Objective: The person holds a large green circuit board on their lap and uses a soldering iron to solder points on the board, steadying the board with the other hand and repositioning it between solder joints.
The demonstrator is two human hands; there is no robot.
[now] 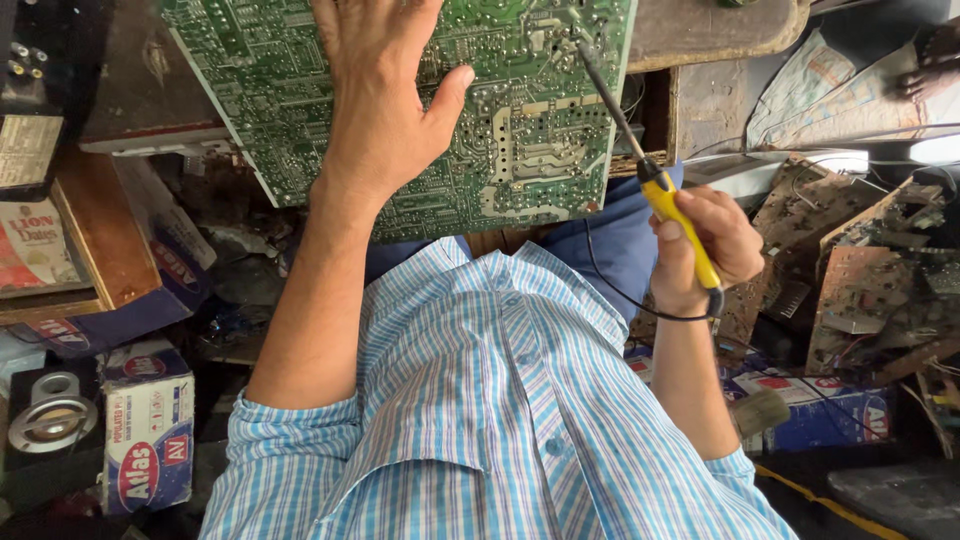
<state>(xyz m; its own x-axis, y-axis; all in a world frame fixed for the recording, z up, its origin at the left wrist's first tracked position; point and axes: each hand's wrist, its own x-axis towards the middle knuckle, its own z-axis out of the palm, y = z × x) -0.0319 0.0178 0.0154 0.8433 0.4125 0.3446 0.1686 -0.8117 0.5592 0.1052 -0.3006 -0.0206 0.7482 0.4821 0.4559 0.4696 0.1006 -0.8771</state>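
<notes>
Left hand (pixel 375 95) lies flat and open on the green circuit board (pixel 520 150) up far, right hand (pixel 700 245) wrapped tight round the yellow soldering iron (pixel 665 200) – tip on the board's far-right corner, so a slip could bridge joints or burn that thumb.

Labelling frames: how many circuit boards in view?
At least 3. A green board sits top centre under the left hand, with the soldering iron in the right hand touching it. Two brown boards lie right; the clutter may hide more.

Wooden bench (pixel 720 35) — green circuit board (pixel 520 120) resting
</notes>
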